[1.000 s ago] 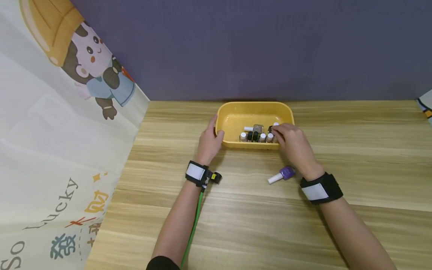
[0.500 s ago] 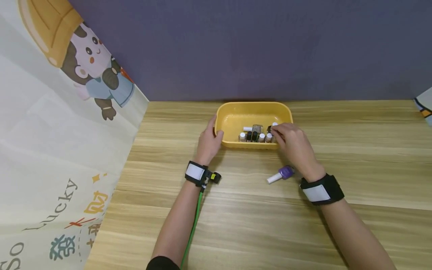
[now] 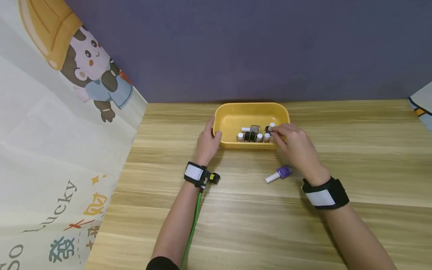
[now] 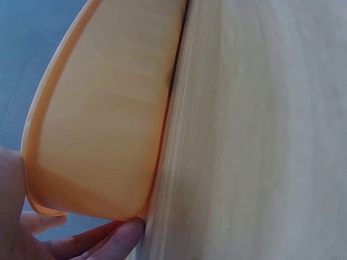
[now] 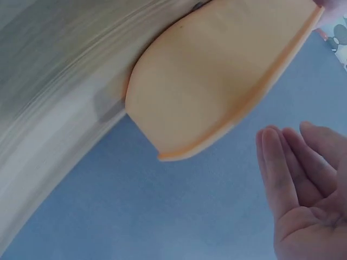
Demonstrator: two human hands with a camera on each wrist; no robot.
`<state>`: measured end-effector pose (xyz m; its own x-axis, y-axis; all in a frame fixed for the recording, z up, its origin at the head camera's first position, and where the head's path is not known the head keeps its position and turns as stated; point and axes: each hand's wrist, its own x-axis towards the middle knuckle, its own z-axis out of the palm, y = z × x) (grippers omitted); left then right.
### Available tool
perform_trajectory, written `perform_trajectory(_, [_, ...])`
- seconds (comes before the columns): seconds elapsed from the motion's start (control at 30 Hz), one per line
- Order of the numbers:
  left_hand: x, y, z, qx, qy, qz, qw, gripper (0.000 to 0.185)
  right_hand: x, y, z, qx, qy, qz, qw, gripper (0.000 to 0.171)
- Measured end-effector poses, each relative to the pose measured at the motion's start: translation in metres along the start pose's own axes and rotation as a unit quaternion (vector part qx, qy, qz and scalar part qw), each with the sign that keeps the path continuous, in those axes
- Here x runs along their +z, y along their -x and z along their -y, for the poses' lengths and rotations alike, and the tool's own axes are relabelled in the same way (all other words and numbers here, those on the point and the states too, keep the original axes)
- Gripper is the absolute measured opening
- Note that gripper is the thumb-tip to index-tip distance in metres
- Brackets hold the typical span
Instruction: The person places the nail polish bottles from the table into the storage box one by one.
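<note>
A yellow plastic tray (image 3: 251, 105) stands at the back of the wooden table, with a row of small capped bottles (image 3: 252, 137) along its near wall. My left hand (image 3: 214, 128) grips the tray's left end, thumb over the rim; its fingers (image 4: 103, 246) lie against the tray's outer wall (image 4: 108, 135). My right hand (image 3: 272, 131) reaches into the right end and pinches a white-capped bottle (image 3: 271, 127) with thumb and forefinger. The other fingers (image 5: 293, 173) stay straight beside the tray (image 5: 217, 70). A purple bottle with a white cap (image 3: 280, 173) lies on the table near my right wrist.
A printed cartoon cloth (image 3: 67, 120) hangs over the table's left side, and another cloth corner (image 3: 422, 105) shows at far right. A purple-grey wall (image 3: 256, 48) rises straight behind the tray. A green cable (image 3: 192, 228) runs along my left forearm.
Almost nothing: the head view has shifted slightly, and my right wrist has drawn back a little. Both hands stay at the tray.
</note>
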<state>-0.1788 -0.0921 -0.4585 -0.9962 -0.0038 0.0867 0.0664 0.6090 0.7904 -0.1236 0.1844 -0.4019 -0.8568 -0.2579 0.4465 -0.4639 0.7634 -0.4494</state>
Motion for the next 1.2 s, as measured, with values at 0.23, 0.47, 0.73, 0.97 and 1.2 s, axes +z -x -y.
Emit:
perform_trajectory(0.23, [0.001, 0.0, 0.0, -0.001, 0.002, -0.001, 1.0, 0.062, -0.013, 0.01, 0.004, 0.003, 0.012, 0.009, 1.0, 0.016])
perform_trajectory(0.47, [0.001, 0.001, 0.001, 0.004, -0.005, -0.01, 0.9999, 0.062, -0.019, 0.016, 0.009, -0.028, 0.008, 0.022, 0.999, 0.013])
perform_trajectory(0.73, [0.001, 0.002, -0.003, 0.001, -0.005, -0.01, 0.9999, 0.062, -0.025, 0.021, 0.016, -0.049, 0.015, 0.055, 0.997, 0.016])
perform_trajectory(0.97, [0.0, 0.003, -0.003, -0.005, -0.001, -0.006, 1.0, 0.062, -0.027, 0.023, 0.021, -0.058, 0.023, 0.1, 0.993, 0.013])
perform_trajectory(1.2, [-0.001, 0.003, -0.005, -0.007, -0.007, -0.003, 0.9999, 0.062, -0.026, 0.026, 0.023, -0.067, 0.03, 0.146, 0.987, 0.005])
